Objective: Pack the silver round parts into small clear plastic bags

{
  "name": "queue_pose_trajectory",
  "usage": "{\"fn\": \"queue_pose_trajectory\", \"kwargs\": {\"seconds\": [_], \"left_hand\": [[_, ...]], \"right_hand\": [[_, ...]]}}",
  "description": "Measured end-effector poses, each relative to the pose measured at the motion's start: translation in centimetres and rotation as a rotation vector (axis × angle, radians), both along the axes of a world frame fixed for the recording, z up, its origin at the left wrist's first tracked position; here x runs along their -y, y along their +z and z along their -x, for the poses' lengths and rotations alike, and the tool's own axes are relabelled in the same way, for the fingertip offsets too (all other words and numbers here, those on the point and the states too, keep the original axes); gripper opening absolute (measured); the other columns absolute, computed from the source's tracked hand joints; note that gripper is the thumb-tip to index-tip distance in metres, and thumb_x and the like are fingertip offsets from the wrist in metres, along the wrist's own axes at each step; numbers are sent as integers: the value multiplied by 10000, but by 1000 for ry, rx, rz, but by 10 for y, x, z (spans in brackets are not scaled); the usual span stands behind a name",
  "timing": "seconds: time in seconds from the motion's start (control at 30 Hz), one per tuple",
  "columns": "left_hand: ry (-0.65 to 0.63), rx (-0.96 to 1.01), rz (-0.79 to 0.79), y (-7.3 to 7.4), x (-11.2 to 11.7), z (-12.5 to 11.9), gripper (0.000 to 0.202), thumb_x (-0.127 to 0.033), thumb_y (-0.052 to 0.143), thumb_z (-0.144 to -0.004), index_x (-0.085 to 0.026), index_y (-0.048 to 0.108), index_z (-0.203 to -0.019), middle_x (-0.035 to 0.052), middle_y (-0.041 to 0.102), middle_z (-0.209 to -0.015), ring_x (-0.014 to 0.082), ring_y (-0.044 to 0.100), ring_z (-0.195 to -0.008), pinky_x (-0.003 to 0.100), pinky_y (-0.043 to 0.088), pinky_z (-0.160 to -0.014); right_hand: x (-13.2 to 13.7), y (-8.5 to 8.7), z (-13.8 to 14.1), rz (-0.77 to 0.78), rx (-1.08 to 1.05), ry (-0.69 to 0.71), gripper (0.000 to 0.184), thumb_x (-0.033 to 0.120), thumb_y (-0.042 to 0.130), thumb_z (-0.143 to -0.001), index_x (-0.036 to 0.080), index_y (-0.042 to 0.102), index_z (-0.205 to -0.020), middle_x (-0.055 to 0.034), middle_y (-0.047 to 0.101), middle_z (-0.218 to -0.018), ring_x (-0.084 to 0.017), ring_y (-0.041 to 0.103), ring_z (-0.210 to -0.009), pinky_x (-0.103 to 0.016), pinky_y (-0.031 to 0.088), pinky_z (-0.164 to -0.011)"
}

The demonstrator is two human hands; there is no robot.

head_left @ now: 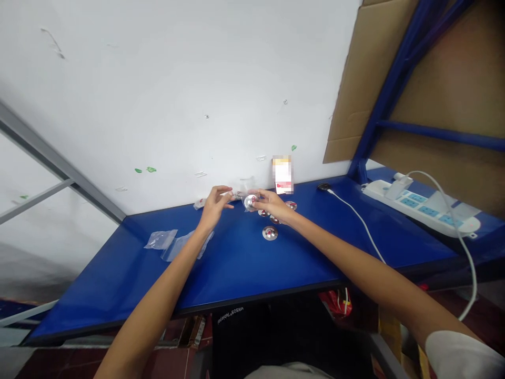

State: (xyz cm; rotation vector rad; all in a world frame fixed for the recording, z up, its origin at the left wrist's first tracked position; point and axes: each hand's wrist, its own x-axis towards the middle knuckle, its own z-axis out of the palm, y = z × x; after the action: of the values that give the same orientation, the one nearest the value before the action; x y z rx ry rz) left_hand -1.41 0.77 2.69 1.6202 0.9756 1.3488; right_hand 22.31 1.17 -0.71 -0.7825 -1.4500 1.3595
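"Metal shone in your right hand (273,205). How far along were you?"

"Midway, I judged. Your right grip was closed on a round disc (250,202), raised near the wall (236,105), with clear plastic (247,184) right at it; whether it sat inside, I couldn't tell. Your left hand (213,207) was just beside, fingers apart. Several loose discs (270,233) lay near your right wrist, apparently unhandled; flat bags (161,240) lay by your left forearm."

"And room to move?"

"The wall limited you behind, the white cable (358,215) to the right. Your widest stretch was the blue surface (240,268) toward its front edge."
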Motion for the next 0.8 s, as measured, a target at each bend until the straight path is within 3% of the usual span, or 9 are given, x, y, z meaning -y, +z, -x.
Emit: {"fn": "queue_pose_trajectory", "kwargs": {"seconds": [0.07, 0.17, 0.23, 0.33, 0.5, 0.57, 0.67, 0.73, 0.8], "left_hand": [[-99, -65, 55, -3, 2, -5, 476, -520, 793, -900, -197, 688, -1233, 138, 735, -1316, 265, 745, -1091, 370, 652, -829], [-176, -183, -7, -4, 8, -12, 405, -479, 812, -898, -188, 756, -1175, 120, 779, -1235, 273, 733, -1135, 372, 618, -922], [-135, -220, -51, -3, 10, -15, 341, -486, 799, -906, -179, 785, -1054, 101, 800, -1117, 254, 744, -1046, 360, 611, -907], [-35, -182, -61, -2, 11, -15, 347, -516, 785, -899, -173, 763, -942, 81, 788, -982, 230, 732, -919, 341, 619, -815], [26, -122, -56, -1, 11, -13, 325, -476, 784, -905, -194, 643, -983, 53, 747, -898, 207, 729, -827, 335, 621, -763], [130, -206, -182, 2, 16, -13, 311, -443, 761, -938, -210, 627, -1094, 75, 752, -1016, 222, 736, -893, 373, 621, -825], [270, -444, -507, 8, 25, -13, 317, -376, 737, -972, -231, 656, -1242, 141, 677, -1358, 300, 653, -1241, 484, 544, -1066], [224, -589, -632, 11, 29, -14, 328, -345, 706, -997, -242, 678, -1307, 148, 630, -1458, 326, 562, -1372, 520, 468, -1161], [134, -650, -640, 12, 28, -13, 307, -339, 646, -1038, -245, 692, -1326, 134, 675, -1406, 315, 579, -1345, 505, 458, -1163]], "right_hand": [[3, 0, 2, -11, 41, 23, 588, 254, 878, -835, 215, 682, -1388, -87, 775, -1217, -230, 786, -952, -324, 666, -781], [8, 1, 6, -32, 34, 36, 460, 305, 883, -843, 201, 741, -1268, -86, 781, -1179, -231, 770, -998, -343, 667, -825], [11, 2, 9, -17, 19, 33, 385, 413, 856, -883, 189, 772, -1184, -85, 785, -1128, -224, 759, -982, -343, 663, -819], [12, 5, 10, -33, 21, 26, 438, 562, 800, -914, 178, 810, -1124, -72, 788, -1027, -228, 744, -925, -344, 646, -775], [10, 5, 6, -101, 55, -59, 446, 635, 793, -892, 198, 857, -952, -46, 792, -899, -280, 738, -959, -383, 612, -826], [9, 2, 5, -127, 71, -54, 429, 619, 777, -909, 208, 865, -995, -58, 808, -970, -269, 737, -974, -370, 598, -830], [8, 0, 5, -183, 122, -51, 450, 614, 744, -933, 214, 857, -1106, -72, 818, -1045, -245, 730, -945, -350, 580, -808], [8, 0, 6, -234, 141, -57, 468, 623, 733, -934, 208, 853, -1114, -71, 821, -1049, -249, 731, -951, -362, 578, -838], [9, 1, 8, -281, 134, -45, 463, 624, 724, -939, 210, 849, -1106, -71, 822, -1085, -266, 736, -1029, -387, 575, -920]]}}
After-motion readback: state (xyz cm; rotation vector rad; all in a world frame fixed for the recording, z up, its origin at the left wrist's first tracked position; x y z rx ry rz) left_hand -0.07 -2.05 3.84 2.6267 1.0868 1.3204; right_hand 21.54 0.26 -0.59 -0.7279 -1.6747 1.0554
